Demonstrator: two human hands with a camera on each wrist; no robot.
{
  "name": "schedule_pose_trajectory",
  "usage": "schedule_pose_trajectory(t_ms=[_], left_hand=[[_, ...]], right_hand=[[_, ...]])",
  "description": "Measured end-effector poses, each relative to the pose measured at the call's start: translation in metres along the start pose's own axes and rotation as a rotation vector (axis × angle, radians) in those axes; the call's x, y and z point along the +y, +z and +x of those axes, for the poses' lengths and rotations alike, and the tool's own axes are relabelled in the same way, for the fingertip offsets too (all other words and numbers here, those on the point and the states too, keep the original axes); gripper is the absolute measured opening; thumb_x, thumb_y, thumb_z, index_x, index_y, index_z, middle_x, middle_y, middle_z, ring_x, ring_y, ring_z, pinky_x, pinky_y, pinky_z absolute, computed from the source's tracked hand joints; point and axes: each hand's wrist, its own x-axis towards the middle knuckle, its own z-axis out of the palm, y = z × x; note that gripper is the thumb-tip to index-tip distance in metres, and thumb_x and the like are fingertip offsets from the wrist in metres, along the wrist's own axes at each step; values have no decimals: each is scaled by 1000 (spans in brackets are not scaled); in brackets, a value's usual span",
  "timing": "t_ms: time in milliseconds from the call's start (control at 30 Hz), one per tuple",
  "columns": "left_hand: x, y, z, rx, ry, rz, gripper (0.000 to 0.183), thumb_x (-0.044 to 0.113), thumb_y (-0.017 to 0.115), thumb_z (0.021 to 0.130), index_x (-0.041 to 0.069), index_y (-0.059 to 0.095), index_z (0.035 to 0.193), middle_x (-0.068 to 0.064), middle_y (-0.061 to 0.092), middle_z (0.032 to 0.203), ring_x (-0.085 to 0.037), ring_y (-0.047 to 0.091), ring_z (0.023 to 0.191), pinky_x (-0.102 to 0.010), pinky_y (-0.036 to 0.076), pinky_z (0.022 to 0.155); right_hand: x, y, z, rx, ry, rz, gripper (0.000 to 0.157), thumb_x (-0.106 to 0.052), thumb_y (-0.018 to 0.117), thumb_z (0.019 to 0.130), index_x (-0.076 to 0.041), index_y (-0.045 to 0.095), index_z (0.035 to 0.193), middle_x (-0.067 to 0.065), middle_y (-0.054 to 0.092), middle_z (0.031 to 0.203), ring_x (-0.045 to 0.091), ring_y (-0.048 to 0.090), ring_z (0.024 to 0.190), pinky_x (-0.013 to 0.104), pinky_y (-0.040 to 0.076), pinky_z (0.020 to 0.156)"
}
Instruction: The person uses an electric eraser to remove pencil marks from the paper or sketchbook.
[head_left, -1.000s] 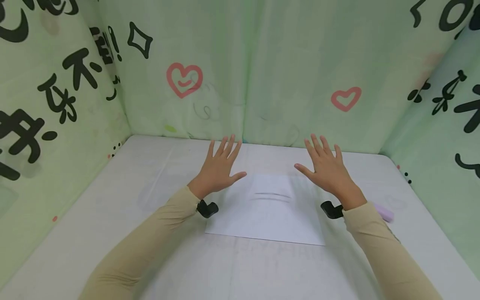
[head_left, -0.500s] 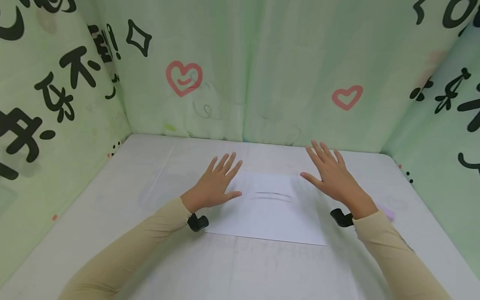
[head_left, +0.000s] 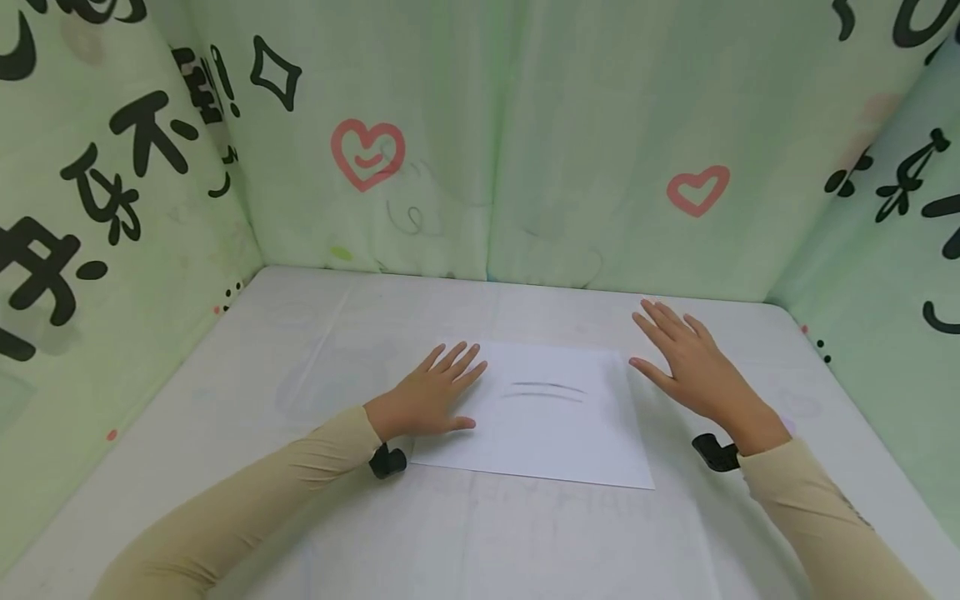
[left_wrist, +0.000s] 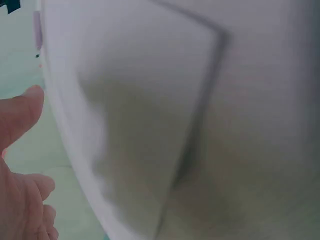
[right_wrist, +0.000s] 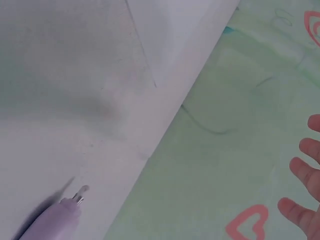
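A white sheet of paper (head_left: 555,446) lies on the table, with two dark curved strokes (head_left: 546,386) across its middle. Over the paper's left side is my left hand (head_left: 429,398), palm down, fingers spread and holding nothing. My right hand (head_left: 697,371) is off the paper's right edge, fingers extended and likewise holding nothing. Beyond the right wrist, mostly hidden in the head view, lies a thick light purple pen-shaped tool (right_wrist: 55,222) with a metal collar and a short pale tip. Spread fingertips (right_wrist: 287,206) of the right hand show at the right wrist view's edge.
The white tabletop (head_left: 360,542) has faint smudges and creases. A pale green curtain (head_left: 570,150) with red hearts and black lettering encloses its back and sides. Black wrist cameras (head_left: 388,461) sit under both wrists.
My left hand has come down and nearer over the paper's left side. The right hand has moved right and nearer, away from the paper, covering more of the purple tool.
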Motion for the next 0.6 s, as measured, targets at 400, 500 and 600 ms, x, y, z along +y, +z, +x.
schedule_pose_trajectory(t_ms=[400,500,600], left_hand=[[-8,12,0,-81,90,-18,79,54,48,92,10,20,151,-13,11,159,-30,12,147,-47,8,120],[-11,15,3,-114,92,25,79,56,45,92,12,18,151,-12,10,159,-28,11,147,-45,8,120],[-14,17,5,-144,92,32,78,57,44,92,14,17,152,-11,10,159,-28,10,148,-45,7,120]], right_hand=[[26,1,-24,43,-11,-68,47,-11,70,80,3,56,123,26,59,122,42,50,117,58,37,97],[35,0,-30,2,18,-76,44,-11,70,79,3,59,119,27,62,116,43,54,111,58,40,93],[44,0,-36,-41,43,-63,40,-11,70,80,5,61,116,26,65,110,43,59,102,57,44,89]])
